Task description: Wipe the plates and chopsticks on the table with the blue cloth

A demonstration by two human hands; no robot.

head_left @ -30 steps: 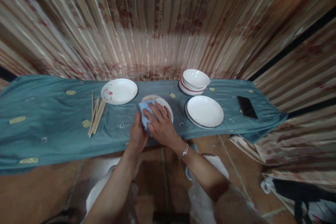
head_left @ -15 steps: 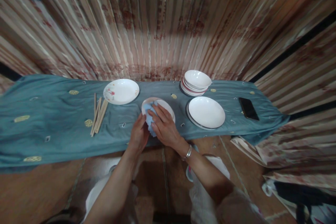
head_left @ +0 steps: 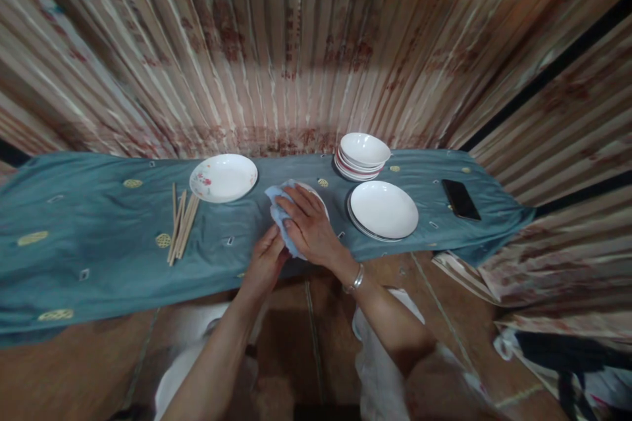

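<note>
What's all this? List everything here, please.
Flowered plate: one, white, back left
Chopsticks: several, pale wood, left
Dish: one, white, centre, mostly hidden
Cloth: one, pale blue, over the dish
Bowl stack: one, white and red, back right
Plate stack: one, white, before the bowls
Phone: one, black, far right
Tablecloth: one, teal, under the crockery
Curtains: count unclear, beige, behind, right
Bars: three, black, both sides
Floor: one, brown, below
Dark bundle: one, black, lower right
Bracelet: one, silver, lower centre
Legs: two, pale clothed, below
Left grip: one, bare, holding the dish
Right grip: one, bare, on the cloth
</note>
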